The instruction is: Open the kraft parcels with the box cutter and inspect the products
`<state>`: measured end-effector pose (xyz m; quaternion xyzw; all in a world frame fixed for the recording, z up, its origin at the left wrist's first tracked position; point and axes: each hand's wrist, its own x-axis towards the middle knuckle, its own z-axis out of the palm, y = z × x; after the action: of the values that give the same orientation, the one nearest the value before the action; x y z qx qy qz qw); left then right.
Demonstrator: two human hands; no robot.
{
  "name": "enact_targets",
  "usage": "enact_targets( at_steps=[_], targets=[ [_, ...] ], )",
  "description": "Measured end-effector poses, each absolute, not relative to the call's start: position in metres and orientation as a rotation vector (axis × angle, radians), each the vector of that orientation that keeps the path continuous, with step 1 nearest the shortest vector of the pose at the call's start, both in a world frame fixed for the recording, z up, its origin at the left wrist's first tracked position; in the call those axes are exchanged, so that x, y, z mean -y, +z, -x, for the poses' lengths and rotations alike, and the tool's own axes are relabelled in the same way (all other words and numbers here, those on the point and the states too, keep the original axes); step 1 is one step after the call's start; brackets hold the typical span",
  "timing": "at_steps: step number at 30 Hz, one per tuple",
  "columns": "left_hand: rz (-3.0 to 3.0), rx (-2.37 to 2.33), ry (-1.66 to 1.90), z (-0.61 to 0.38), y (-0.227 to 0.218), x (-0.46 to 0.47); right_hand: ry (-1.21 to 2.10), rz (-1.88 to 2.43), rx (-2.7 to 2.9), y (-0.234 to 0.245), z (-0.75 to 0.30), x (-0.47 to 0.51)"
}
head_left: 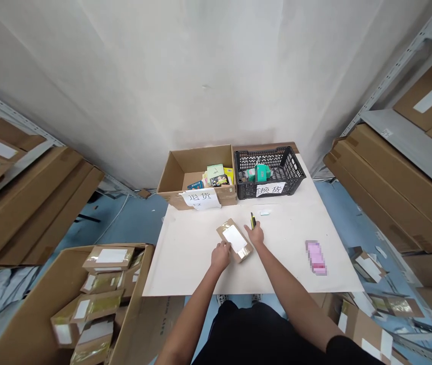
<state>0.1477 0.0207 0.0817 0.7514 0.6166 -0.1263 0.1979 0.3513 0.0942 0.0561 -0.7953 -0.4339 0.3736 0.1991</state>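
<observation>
The left hand [221,255] has its fingers curled at the near left edge of a small brown package [244,250], fingertips touching it; whether they pinch the cardboard or merely press it, I cannot tell. The right hand [254,234] is closed around a slim yellow-and-black tool [252,220], apparently a cutter, which points away from the person just beyond the package's right side. The package lies at a slant on the white tabletop [189,253], between the two hands, with a white label [234,237] on its upper face and shiny tape at its ends. Just beyond the tool is a small pale strip [265,213]; well to the right lies a pink item [316,257], blurred into blocks. Along the table's far side stand an open cardboard box [173,199] and, just beside it on the right, a black plastic crate [298,176], each with a handwritten paper sign on its front. The box holds several small colourful packets [216,172]; the crate holds green cartons [262,173]. Left of the table, a large open carton [145,268] contains many taped, labelled parcels [109,255]. More parcels [367,266] lie low down to the right. Racks with brown boxes [426,96] flank both sides, above a blue floor [140,215].
</observation>
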Motion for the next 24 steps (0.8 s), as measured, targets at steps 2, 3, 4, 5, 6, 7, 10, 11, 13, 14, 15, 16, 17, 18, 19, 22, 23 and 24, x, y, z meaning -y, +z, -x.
enact_targets(
  at_steps=[2,3,4,5,6,7,10,11,13,14,15,16,17,18,19,22,23,24],
  targets=[
    [-2.181,-1.667,-0.377,-0.148,0.084,-0.042,0.996,2.246,1.210,0.049,-0.358,-0.063],
    [-2.225,-1.602,-0.412,-0.148,0.083,-0.051,1.009,2.261,1.257,0.044,-0.360,-0.046],
    [-2.266,-1.533,-0.451,-0.149,0.082,-0.059,1.039,2.271,1.321,0.040,-0.361,-0.032],
    [-2.299,-1.477,-0.487,-0.150,0.079,-0.065,1.080,2.281,1.368,0.035,-0.361,-0.019],
    [-2.320,-1.450,-0.510,-0.153,0.074,-0.067,1.119,2.291,1.394,0.032,-0.361,-0.011],
    [-2.327,-1.461,-0.520,-0.157,0.069,-0.067,1.142,2.301,1.403,0.030,-0.362,-0.008],
    [-2.251,-1.652,-0.521,-0.173,0.053,-0.057,1.103,2.351,1.335,0.033,-0.369,-0.025],
    [-2.210,-1.721,-0.524,-0.179,0.048,-0.053,1.070,2.362,1.307,0.036,-0.374,-0.036],
    [-2.161,-1.800,-0.529,-0.188,0.043,-0.045,1.038,2.353,1.244,0.044,-0.387,-0.057],
    [-2.157,-1.814,-0.521,-0.191,0.041,-0.041,1.056,2.325,1.203,0.047,-0.394,-0.065],
    [-2.154,-1.821,-0.507,-0.192,0.040,-0.039,1.099,2.285,1.159,0.049,-0.401,-0.069],
    [-2.147,-1.822,-0.491,-0.192,0.040,-0.037,1.168,2.239,1.116,0.050,-0.407,-0.070],
    [-2.138,-1.820,-0.470,-0.191,0.040,-0.036,1.251,2.190,1.080,0.049,-0.414,-0.067],
    [-2.129,-1.818,-0.447,-0.189,0.040,-0.035,1.336,2.143,1.059,0.048,-0.419,-0.062],
    [-2.121,-1.813,-0.428,-0.187,0.040,-0.034,1.412,2.100,1.057,0.046,-0.424,-0.055],
    [-2.108,-1.803,-0.417,-0.183,0.041,-0.034,1.541,2.010,1.086,0.039,-0.429,-0.035],
    [-2.105,-1.804,-0.424,-0.183,0.041,-0.034,1.556,1.999,1.084,0.038,-0.429,-0.030],
    [-2.106,-1.803,-0.430,-0.183,0.042,-0.033,1.566,1.992,1.081,0.038,-0.429,-0.026]
  ],
)
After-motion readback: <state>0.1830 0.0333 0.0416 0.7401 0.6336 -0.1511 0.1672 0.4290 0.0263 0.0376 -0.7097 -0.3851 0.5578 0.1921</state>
